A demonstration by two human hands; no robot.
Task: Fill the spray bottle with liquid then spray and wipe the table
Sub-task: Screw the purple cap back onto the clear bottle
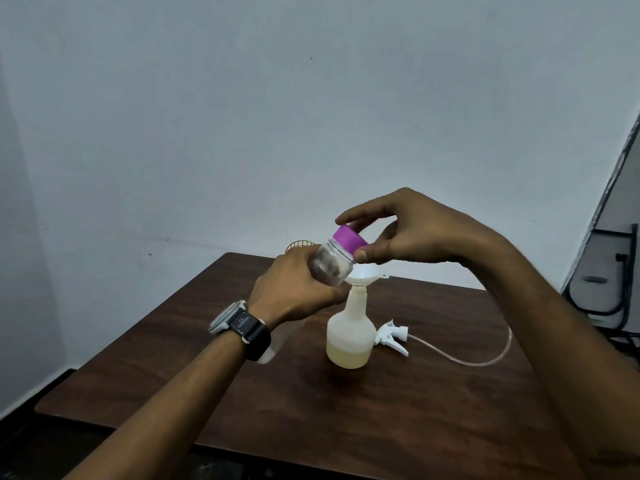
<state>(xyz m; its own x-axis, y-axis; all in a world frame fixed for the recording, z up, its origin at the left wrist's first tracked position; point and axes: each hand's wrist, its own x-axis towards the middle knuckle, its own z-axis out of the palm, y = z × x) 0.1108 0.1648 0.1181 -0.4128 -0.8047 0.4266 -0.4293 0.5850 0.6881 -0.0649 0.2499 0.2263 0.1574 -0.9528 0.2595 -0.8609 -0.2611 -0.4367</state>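
Observation:
A translucent white spray bottle (349,332) stands upright on the dark wooden table (398,410), about a third full of pale yellow liquid. A white funnel (366,274) sits in its neck. My left hand (294,289) grips a clear jar (332,263), tilted toward the funnel. My right hand (408,233) pinches the jar's purple lid (350,238) between thumb and fingers. The spray trigger head (393,336) lies on the table to the right of the bottle, its clear tube (485,360) curving away.
A white object (273,344) lies partly hidden under my left wrist. A tan basket rim (299,244) shows past the table's far edge. A folded grey chair (602,289) leans at the right. A pale wall stands behind.

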